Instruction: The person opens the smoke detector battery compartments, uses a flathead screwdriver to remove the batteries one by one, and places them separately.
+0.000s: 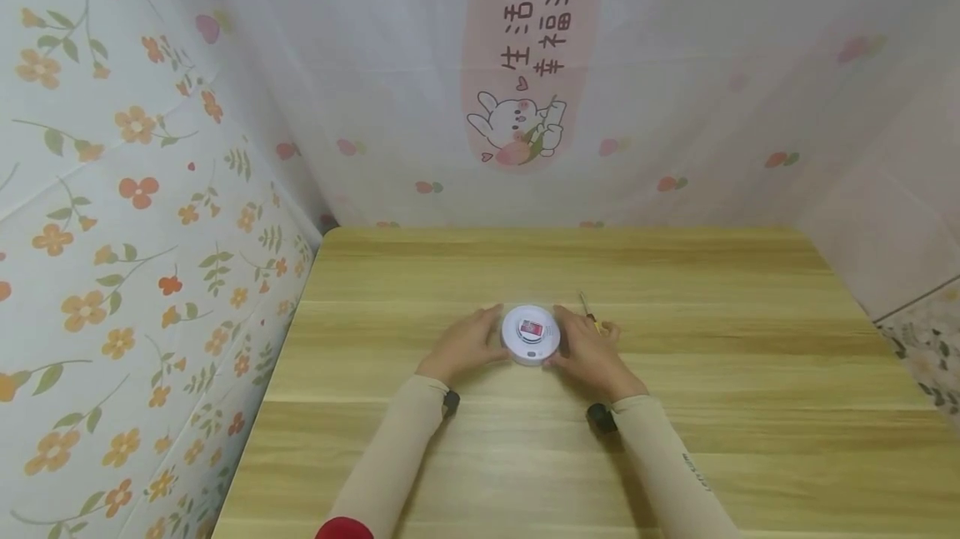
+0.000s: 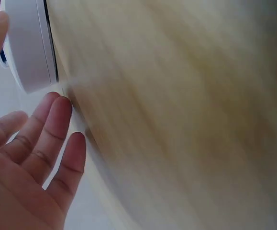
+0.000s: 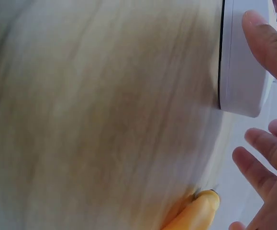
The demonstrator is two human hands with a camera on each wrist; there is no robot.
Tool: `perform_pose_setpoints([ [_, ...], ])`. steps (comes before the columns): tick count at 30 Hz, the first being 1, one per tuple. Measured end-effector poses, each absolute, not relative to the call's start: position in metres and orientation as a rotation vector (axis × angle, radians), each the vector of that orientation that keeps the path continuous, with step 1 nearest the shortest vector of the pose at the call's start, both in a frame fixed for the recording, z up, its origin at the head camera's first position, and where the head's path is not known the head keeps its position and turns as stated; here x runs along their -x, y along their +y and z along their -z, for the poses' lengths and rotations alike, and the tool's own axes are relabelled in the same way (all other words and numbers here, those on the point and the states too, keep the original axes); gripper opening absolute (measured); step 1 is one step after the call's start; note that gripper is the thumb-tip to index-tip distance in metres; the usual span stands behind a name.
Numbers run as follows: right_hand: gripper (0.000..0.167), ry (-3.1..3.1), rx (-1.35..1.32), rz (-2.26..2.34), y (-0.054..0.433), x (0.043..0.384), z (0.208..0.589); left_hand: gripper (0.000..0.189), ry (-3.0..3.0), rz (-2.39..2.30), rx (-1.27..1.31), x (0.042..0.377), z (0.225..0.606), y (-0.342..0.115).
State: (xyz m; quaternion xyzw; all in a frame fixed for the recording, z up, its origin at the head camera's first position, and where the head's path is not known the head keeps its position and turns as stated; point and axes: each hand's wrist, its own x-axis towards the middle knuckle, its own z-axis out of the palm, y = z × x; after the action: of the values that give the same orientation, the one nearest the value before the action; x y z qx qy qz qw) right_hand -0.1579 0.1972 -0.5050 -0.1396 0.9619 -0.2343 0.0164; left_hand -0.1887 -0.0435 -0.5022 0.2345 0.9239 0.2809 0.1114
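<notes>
Squarely between the two hands, a round white device (image 1: 530,336) appears to rest flat on the table, a red-and-white label (image 1: 532,328) on its top face. The left hand (image 1: 467,345) cups one side and the right hand (image 1: 592,353) the other, both loosely, with fingers spread; each thumb touches the device's side wall, while the lower fingers hang apart from it in the wrist views. Whether each index finger also presses on the far side, I can't tell.

Just outside the right hand, near its outer fingers, lies a screwdriver (image 1: 593,319) with a yellow handle, its shaft pointing away from the person. Behind each hand, at the wrist, are a black fitting and a beige sleeve; the table (image 1: 420,472) spreads around both hands, and printed cloth hangs beyond them.

What could go wrong, I'd judge: with a light touch on smooth, curved walls, uneven thumb pressure could make the device slide or twist, and a sideways swing of the right hand could knock the screwdriver and set it rolling.

Counted: one device, one label on it, one screwdriver, one table, two hands, two sleeves, two black fittings.
</notes>
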Motion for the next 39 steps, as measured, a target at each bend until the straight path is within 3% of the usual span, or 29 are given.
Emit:
perform_pose_setpoints([
  [39,0.074,2.795,0.353,1.030,0.198,0.154,0.503,0.065,2.463,-1.139,-0.580,0.198,0.511,-0.045],
])
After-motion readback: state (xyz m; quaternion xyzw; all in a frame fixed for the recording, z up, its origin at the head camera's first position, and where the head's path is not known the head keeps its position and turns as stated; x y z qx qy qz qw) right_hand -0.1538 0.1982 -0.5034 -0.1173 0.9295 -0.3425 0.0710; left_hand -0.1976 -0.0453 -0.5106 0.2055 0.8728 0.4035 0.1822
